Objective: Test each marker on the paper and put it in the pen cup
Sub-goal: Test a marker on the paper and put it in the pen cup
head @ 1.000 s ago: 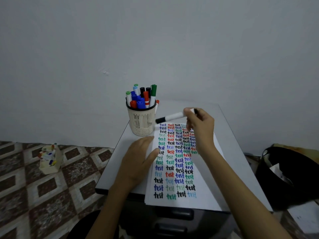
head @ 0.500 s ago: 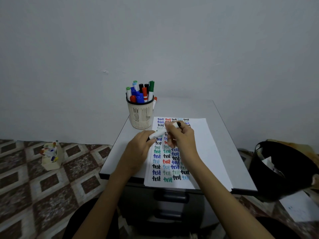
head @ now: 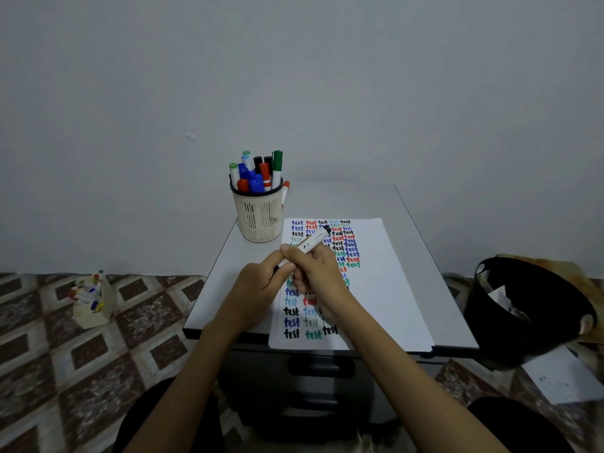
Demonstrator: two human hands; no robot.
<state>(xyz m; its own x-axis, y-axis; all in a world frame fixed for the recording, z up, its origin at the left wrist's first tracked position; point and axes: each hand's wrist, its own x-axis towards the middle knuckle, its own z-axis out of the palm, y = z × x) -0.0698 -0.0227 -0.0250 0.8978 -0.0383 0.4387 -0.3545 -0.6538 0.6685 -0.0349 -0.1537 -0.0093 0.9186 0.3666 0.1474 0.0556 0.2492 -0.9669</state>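
A white-barrelled marker [head: 315, 239] with a black end slants over the paper [head: 385, 289], black end up and to the right. My right hand [head: 322, 273] grips its barrel. My left hand [head: 258, 289] pinches its lower end, which the fingers hide. The paper lies on the grey table [head: 421, 243] and bears columns of the word "test" in several colours. A cream mesh pen cup [head: 258, 220] at the paper's far left corner holds several markers. One red marker [head: 285, 190] lies behind the cup.
On the patterned floor at the left stands a small cream box [head: 91, 302] with more markers. A black bin [head: 526, 312] is at the table's right, with a loose sheet [head: 562, 377] beside it. Drawers [head: 320, 367] sit under the table.
My right hand has brought the marker from near the cup down over the middle of the paper. My left hand has lifted off the paper and taken hold of the marker's lower end.
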